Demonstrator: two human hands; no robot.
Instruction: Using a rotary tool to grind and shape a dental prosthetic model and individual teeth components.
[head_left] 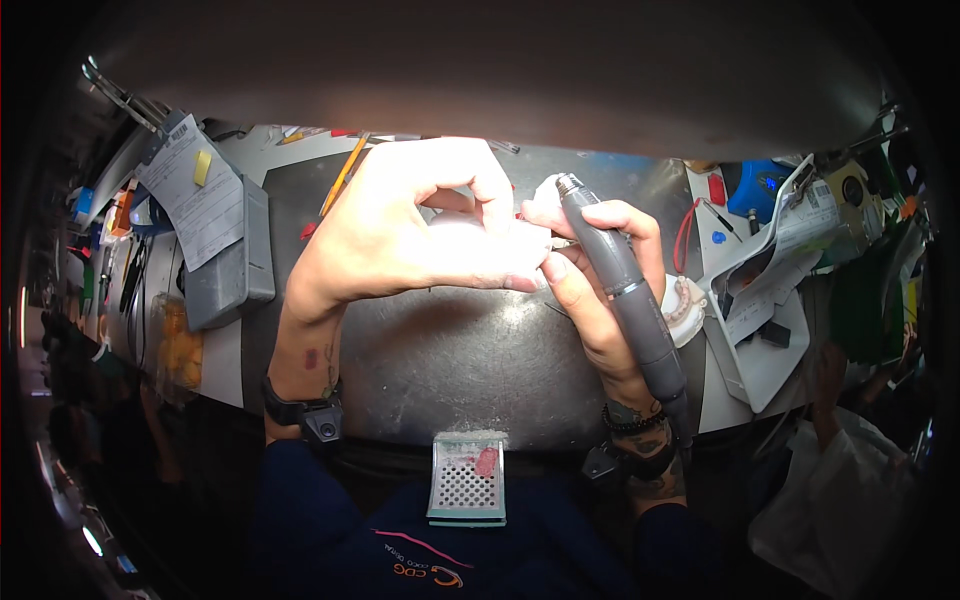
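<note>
Above the metal worktop, my left hand [400, 220] is closed, thumb and fingers curled together around something pale. Strong light washes it out, so its kind cannot be made out. My right hand [600, 300] grips a dark grey rotary handpiece [630, 295], which slants from upper left to lower right. The handpiece's threaded metal end points up and away. Its working tip does not show clearly. The fingertips of both hands meet, or nearly meet, at the bright spot. Right of my right hand, a white dental model [683, 308] with a row of teeth lies partly hidden.
A perforated metal rest [465, 485] with a pink scrap [486, 462] juts from the near edge. Left stands a grey box [232, 290] under a paper sheet [195, 185]. A yellow pencil [345, 175] lies behind my left hand. On the right is a white tray [740, 365] with papers.
</note>
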